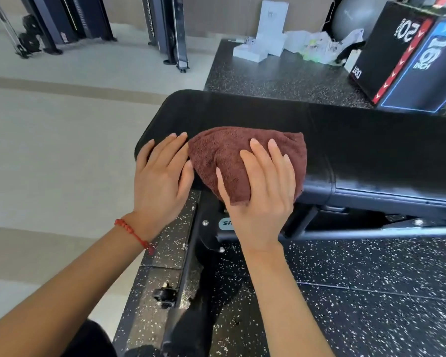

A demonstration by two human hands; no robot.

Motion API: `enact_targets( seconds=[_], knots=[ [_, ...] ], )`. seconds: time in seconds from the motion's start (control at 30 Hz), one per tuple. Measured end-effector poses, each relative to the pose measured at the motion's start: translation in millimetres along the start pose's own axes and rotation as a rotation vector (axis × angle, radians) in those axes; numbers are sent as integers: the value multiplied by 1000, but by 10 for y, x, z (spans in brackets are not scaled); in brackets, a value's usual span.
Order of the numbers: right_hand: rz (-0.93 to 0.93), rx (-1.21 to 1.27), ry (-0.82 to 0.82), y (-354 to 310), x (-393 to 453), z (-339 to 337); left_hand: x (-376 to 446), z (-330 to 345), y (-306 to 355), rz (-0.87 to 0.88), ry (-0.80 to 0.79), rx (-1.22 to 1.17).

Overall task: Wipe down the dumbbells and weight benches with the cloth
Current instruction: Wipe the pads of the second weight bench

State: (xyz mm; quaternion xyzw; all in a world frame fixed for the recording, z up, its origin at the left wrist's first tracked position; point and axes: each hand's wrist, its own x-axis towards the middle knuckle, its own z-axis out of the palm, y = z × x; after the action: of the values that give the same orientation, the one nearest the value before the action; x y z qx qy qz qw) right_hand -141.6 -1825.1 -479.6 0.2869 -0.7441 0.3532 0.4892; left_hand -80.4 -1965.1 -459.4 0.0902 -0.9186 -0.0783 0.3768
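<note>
Your two bare forearms reach in from the bottom edge, over black rubber floor (345, 292) w/ white specks. A red bead bracelet (133, 231) sits on your left wrist. Your left hand (160, 173) lies flat on the near end of the black padded weight bench (358, 140), fingers straight and close together, just beside the cloth's left edge. Your right hand (263, 186) lies palm down on the brown terry cloth (227, 155), fingers straight and slightly spread, thumb out to the left; cloth is bunched on the bench pad and drapes over its near edge. Under the pad, the bench's black metal frame (345, 231) runs to the right. Beyond the bench on the right: a black plyo box (407, 55) w/ red and blue edges and white numerals, resting on speckled floor. Behind it, a grey exercise ball (350, 14). Centre back: white boxes (263, 39) and crumpled plastic bags (319, 45). Far left, on pale floor (49, 130): dark machine uprights (173, 29)
</note>
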Motion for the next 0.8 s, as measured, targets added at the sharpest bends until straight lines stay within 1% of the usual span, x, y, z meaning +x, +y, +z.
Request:
enact_targets(
  seconds=[0.2, 0.33, 0.4, 0.53, 0.63, 0.73, 0.8],
  knots=[
    [18, -16, 48, -66, -169, 39, -13, 28, 0, -4, 31, -5],
    [-83, -112, 78, 92, -75, 80, -10, 26, -32, 21, 43, 6],
    [-103, -148, 92, 168, -50, 42, -8, 38, -51, 23, 53, 3],
    [-9, -220, 195, 441, -21, -149, -11, 67, -46, -4, 65, -5],
    [72, -259, 210, 576, -16, -258, -17, 97, -10, -38, 89, -24],
    [182, -240, 223, 459, -21, -186, -22, 110, 16, -69, 99, -49],
    [201, -224, 231, 330, -13, -110, -21, 105, 6, -70, 89, -45]
  ],
)
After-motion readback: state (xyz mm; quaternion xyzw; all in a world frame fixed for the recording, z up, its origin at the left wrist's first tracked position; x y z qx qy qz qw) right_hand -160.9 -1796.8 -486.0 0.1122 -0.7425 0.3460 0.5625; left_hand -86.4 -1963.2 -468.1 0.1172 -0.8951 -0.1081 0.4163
